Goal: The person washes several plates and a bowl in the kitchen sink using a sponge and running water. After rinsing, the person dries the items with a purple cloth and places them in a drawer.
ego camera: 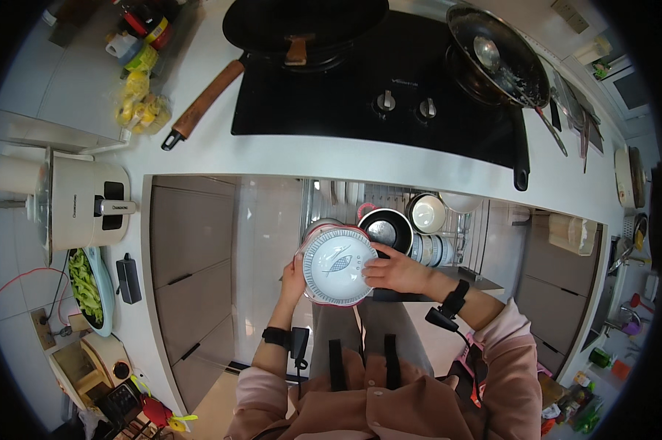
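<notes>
A white plate (339, 267) with a blue fish drawing and a striped rim is held level in front of my body. Beneath it shows the red wavy edge of another dish (331, 226). My left hand (294, 281) grips the left side, its fingers partly hidden under the dishes. My right hand (391, 269) holds the right side, fingertips over the plate's rim. Just beyond, an open pull-out dish rack (468, 242) contains a black-lined pot (385, 230), a cream bowl (428, 214) and several patterned bowls (432, 250) on their sides.
Above the drawer runs the white counter edge (331, 159) with a black cooktop (336, 104). A wok handle (204, 104) and a frying pan handle (519, 148) jut over the counter. At left stand a cream electric cooker (83, 203) and a basin of green vegetables (86, 286).
</notes>
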Available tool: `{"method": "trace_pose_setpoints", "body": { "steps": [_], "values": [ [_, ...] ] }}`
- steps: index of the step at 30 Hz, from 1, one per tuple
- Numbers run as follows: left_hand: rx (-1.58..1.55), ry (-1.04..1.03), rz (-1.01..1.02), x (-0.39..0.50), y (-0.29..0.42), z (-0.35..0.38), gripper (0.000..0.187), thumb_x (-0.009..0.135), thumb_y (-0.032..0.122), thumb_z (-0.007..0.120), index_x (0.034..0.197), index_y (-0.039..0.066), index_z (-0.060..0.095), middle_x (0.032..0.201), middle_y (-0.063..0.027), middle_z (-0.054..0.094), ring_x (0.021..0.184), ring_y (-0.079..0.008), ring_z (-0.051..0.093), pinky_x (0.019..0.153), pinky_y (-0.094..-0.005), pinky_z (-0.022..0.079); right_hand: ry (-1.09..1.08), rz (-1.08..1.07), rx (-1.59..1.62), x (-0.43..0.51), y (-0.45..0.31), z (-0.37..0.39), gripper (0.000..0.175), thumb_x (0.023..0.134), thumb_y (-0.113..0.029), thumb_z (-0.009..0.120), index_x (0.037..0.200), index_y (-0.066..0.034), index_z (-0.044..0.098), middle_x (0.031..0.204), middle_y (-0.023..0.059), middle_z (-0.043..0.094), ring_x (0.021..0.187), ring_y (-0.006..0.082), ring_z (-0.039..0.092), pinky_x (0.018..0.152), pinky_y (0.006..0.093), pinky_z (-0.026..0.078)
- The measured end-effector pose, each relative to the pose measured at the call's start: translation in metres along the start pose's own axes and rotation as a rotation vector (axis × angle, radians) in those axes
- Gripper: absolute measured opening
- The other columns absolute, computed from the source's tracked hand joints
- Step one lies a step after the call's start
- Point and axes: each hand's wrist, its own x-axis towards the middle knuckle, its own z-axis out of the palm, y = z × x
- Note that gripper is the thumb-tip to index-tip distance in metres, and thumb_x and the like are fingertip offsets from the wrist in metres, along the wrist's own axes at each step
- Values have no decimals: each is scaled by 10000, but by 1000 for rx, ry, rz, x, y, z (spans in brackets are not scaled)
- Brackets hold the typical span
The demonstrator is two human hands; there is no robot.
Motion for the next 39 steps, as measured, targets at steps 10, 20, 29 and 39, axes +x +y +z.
{"method": "trace_pose_setpoints", "body": {
  "steps": [10,20,29,39],
  "values": [
    [46,169,63,-3,-7,8,471,944,368,387,947,-56,594,822,-73,624,745,-124,552,691,-255,447,538,913,1320,-79,-6,6,198,899,-174,519,1039,-40,561,917,-9,586,847,61,509,829,250,404],
    [-105,139,104,-16,-17,6,486,955,384,339,979,-37,581,871,-57,613,789,-110,553,709,-251,453,963,1147,1654,-118,64,52,321,900,-282,520,1139,-68,525,1060,0,580,984,105,517,884,288,391],
    [-59,169,112,-18,-14,9,485,957,375,339,1015,-44,577,903,-68,617,828,-127,565,733,-259,456,1092,1167,1643,-30,160,126,256,893,-273,529,1061,-82,558,984,12,595,899,113,537,795,276,415],
    [-165,229,97,-18,-14,11,479,955,368,345,975,-49,578,867,-67,614,798,-126,561,710,-261,453,920,1275,1373,17,186,183,321,878,-268,551,996,27,598,879,55,627,783,114,538,726,250,420]
  ]
}}
